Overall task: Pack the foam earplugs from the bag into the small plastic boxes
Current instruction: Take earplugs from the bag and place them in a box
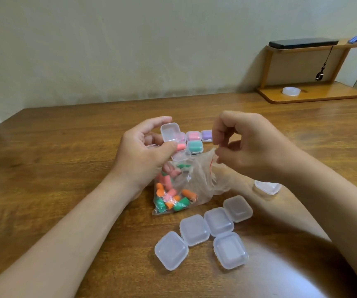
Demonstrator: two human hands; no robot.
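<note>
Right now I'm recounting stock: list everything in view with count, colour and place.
clear plastic zip bag: one, red seal line, table centre
loose foam earplugs: many, orange, pink, green, inside the bag
pink foam earplug: one, at left thumb tip
open small clear plastic box: one, lid up, in left hand
filled closed boxes: at least three, pink, purple, green contents, behind the bag
empty closed clear boxes: five in front, one by right forearm
wooden table: one, brown
wooden shelf: one, back right
black phone: one, shelf top
white tape roll: one, shelf base
left hand: holds box and earplug
right hand: pinches bag mouth
</note>
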